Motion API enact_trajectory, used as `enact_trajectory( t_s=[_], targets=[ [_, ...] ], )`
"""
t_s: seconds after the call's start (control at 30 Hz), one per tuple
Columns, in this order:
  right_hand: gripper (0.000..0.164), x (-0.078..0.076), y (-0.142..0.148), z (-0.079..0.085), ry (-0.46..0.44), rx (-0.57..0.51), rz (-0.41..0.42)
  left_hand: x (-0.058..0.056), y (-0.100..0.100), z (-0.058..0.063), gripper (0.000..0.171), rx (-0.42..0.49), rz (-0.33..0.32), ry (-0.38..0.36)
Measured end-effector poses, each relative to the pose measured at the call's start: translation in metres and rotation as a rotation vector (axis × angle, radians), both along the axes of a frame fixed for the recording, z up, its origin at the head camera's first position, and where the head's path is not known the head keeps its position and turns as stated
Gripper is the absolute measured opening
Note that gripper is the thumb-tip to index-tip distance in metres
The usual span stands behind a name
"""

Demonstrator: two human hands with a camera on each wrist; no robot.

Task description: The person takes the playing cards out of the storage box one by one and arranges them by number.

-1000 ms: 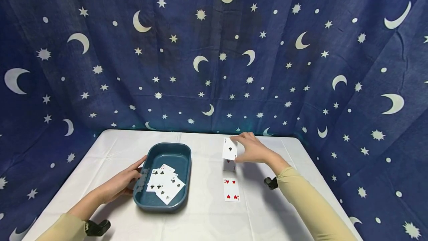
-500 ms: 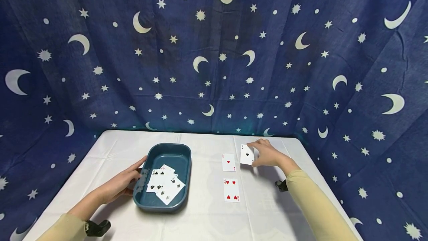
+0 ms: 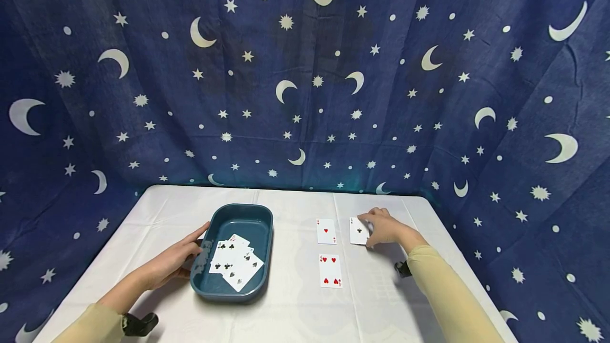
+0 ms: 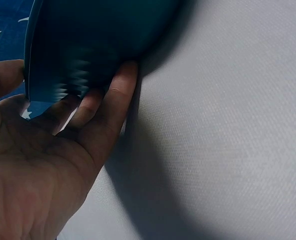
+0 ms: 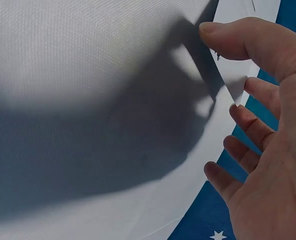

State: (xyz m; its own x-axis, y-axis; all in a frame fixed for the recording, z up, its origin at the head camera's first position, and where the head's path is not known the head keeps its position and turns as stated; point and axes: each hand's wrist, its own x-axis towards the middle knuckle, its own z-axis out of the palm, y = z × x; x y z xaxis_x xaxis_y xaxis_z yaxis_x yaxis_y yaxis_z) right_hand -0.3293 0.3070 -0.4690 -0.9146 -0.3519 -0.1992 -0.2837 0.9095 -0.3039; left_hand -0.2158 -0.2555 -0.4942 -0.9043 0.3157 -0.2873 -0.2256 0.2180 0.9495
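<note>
My right hand (image 3: 383, 227) pinches the ace of clubs (image 3: 358, 232) by its right side, close over the white tablecloth at the back right. In the right wrist view, thumb and fingertips hold the card (image 5: 233, 75) near a corner, with the other fingers spread. Left of it lies the ace of hearts (image 3: 326, 231) face up, and nearer the front the four of hearts (image 3: 330, 271). My left hand (image 3: 172, 261) rests against the left side of a dark teal tray (image 3: 232, 297), its fairly straight fingers touching the outer wall (image 4: 87, 45).
Inside the tray several face-up cards overlap, with a club card (image 3: 223, 256) and a spade card (image 3: 245, 271) on top. A white cloth covers the table (image 3: 295, 316). Behind hangs a navy curtain (image 3: 305, 136) with moons and stars.
My right hand has carried the ace of clubs from above the ace of hearts rightward and lowered it towards the cloth, uncovering the ace of hearts. My left hand and the tray stay put.
</note>
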Motion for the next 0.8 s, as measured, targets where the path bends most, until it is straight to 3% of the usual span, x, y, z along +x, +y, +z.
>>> enact_trajectory(
  t_s=[0.43, 0.8],
  targets=[
    [0.084, -0.0029, 0.001, -0.0086, -0.034, 0.052, 0.016, 0.0, -0.0003, -0.0011, 0.074, 0.006, -0.015, 0.009],
    [0.086, -0.0056, 0.0013, -0.0061, -0.055, 0.05, 0.018, 0.0003, 0.0001, -0.0001, 0.073, -0.001, -0.017, 0.011]
  ],
)
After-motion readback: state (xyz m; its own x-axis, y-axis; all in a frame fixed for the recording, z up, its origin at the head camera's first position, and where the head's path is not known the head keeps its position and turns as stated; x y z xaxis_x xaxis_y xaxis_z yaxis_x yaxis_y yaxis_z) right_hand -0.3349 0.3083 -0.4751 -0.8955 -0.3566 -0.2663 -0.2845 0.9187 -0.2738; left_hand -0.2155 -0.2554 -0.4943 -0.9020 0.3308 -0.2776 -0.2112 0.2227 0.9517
